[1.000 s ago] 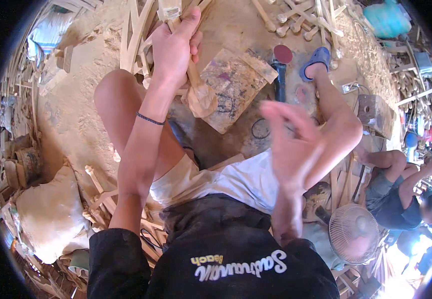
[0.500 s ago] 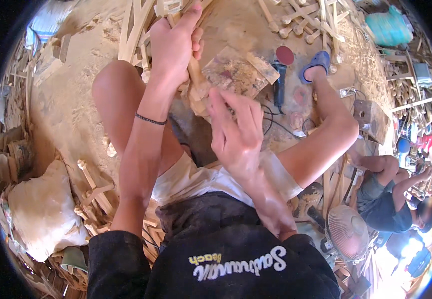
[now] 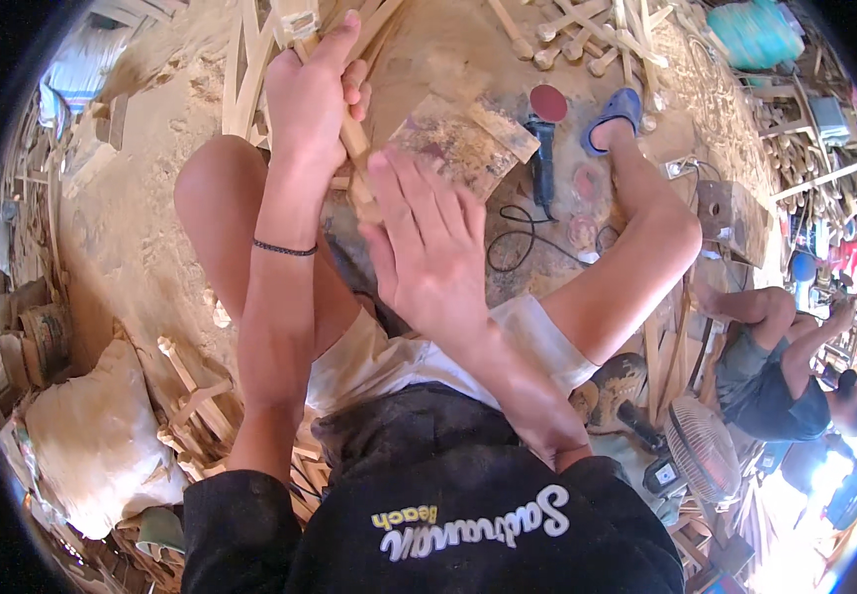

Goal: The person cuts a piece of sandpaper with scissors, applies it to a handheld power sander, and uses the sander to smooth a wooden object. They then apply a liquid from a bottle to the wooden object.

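Note:
My left hand (image 3: 310, 104) is wrapped round the shaft of a pale carved wooden piece (image 3: 355, 147), thumb pointing away from me. A squared block end of that piece shows past the fist. Against its nearer end lies my right hand (image 3: 433, 252), fingers stretched out flat, covering much of that end. Just right of the wood is a dusty flat board (image 3: 438, 129) on the ground. Beyond my right hand rests an angle grinder (image 3: 541, 163) with a round dark-red disc, its black cable looping toward me.
Turned wooden legs (image 3: 587, 35) lie piled at the far right. A blue clog (image 3: 615, 117) is on my right foot. A fan (image 3: 703, 447) stands near right, by another seated person (image 3: 770, 386). At left sits a pale stuffed sack (image 3: 102, 436) beside stacked wood frames (image 3: 196, 396).
My right hand has shifted left, and its bent fingers have straightened onto the nearer end of the wooden piece. The left hand keeps its hold. The whole view has shifted slightly.

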`<state>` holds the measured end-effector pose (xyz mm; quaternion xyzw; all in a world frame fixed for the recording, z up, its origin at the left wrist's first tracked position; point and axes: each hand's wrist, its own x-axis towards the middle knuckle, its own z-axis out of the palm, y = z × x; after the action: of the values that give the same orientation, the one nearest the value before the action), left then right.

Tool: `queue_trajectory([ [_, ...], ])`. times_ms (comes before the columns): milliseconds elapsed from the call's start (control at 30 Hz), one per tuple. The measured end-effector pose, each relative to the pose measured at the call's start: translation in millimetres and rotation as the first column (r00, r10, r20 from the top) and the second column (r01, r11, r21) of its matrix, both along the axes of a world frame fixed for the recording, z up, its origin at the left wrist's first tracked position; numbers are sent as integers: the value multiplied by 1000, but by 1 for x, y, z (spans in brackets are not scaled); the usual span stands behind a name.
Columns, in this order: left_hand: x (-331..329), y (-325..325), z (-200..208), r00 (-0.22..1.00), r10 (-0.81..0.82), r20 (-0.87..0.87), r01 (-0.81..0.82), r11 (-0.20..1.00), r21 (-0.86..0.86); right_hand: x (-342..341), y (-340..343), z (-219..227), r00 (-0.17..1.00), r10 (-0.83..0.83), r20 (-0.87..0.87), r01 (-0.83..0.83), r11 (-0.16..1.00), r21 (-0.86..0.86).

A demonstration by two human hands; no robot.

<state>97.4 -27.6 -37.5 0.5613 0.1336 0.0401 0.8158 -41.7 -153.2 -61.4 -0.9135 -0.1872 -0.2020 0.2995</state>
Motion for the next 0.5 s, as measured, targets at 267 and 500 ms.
queue_trajectory([
  [267, 8, 6, -11, 1000, -25, 18, 27, 994, -108, -32, 3, -46, 999, -29, 29, 23, 984, 178],
  [500, 9, 9, -16, 997, -75, -17, 71, 982, -177, -31, 3, -20, 997, 14, -74, 7, 960, 280],
])
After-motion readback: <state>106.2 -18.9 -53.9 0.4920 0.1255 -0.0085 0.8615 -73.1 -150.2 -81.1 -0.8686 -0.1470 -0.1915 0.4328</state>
